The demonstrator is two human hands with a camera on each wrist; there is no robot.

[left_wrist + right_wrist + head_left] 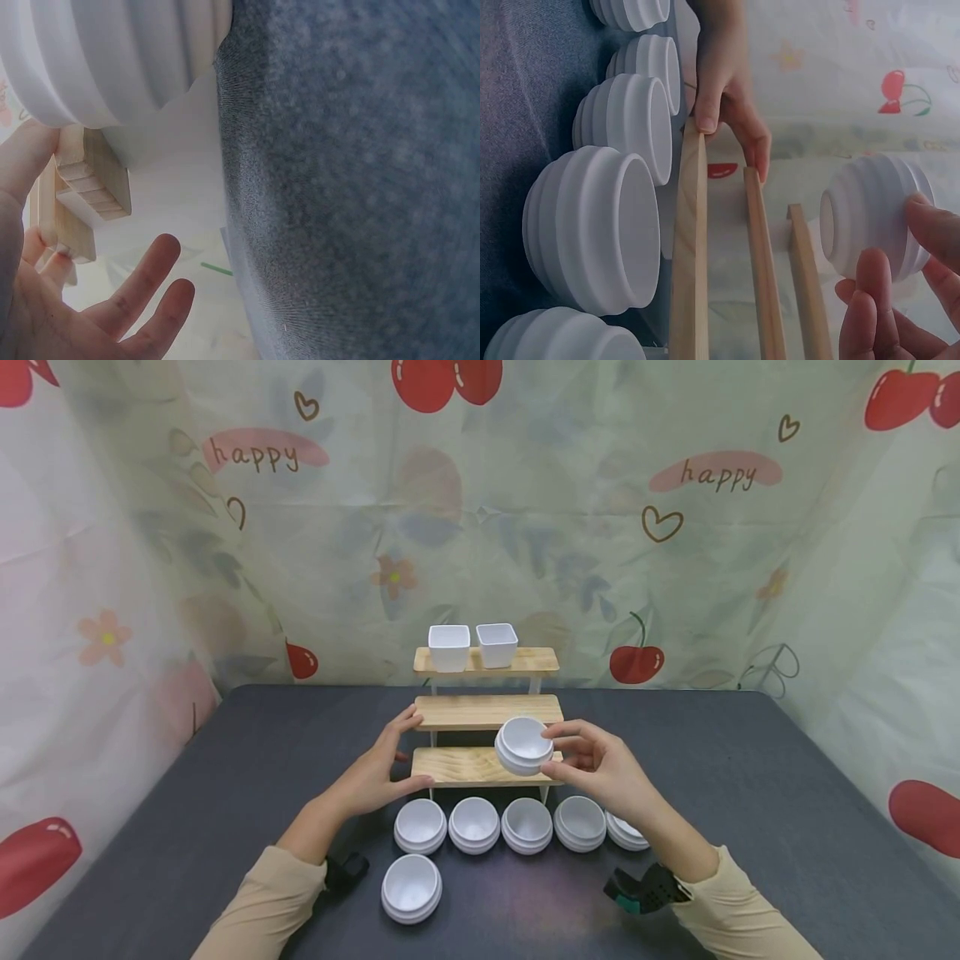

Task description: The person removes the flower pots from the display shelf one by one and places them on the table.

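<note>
My right hand (600,768) pinches a small round white pot (522,747) by its right side, thumb below and fingers above. The pot's ribbed wall and narrower base show in the right wrist view, where it is clear of the shelves. At the left end of a three-tier wooden stand, my left hand (372,779) spreads its fingers; the thumb touches the lower shelf (450,767) and a fingertip the middle shelf (480,713). Two other fingers (150,274) stretch out free in the left wrist view.
Two square white pots, one at the left (449,650) and one beside it (497,647), stand on the top shelf (538,661). Several round white pots line the dark table (262,752) before the stand; another round pot (412,891) sits nearer. Patterned fabric (480,543) hangs behind.
</note>
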